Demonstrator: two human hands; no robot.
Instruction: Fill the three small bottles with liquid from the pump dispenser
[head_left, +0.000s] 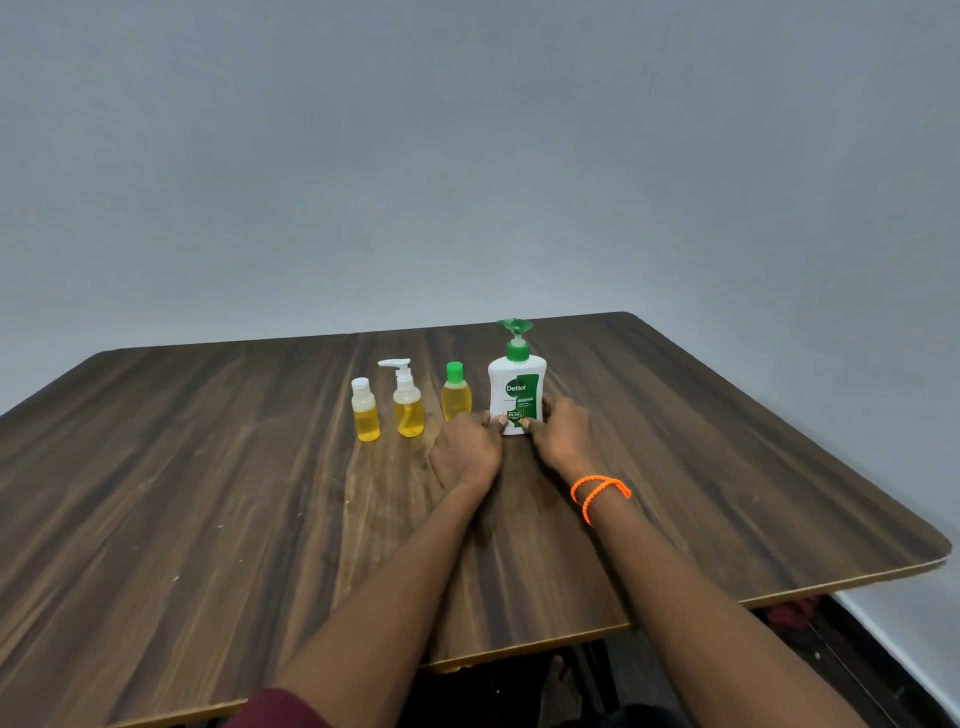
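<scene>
A broad stretch of dark wood-grain table (171, 467) lies bare across the left of the frame. At center stand three small clear bottles of yellow liquid: a white-capped bottle (365, 410), a white-pump bottle (407, 400), and a green-capped bottle (455, 393), near one another but apart. Just right, the white plastic pump dispenser (517, 384) stands upright. The left hand (466, 449) and right hand (562, 431) grasp its base from either side, fingers curled. An orange wristband (598, 492) circles the right wrist. The table's rounded right edge is well apart.
</scene>
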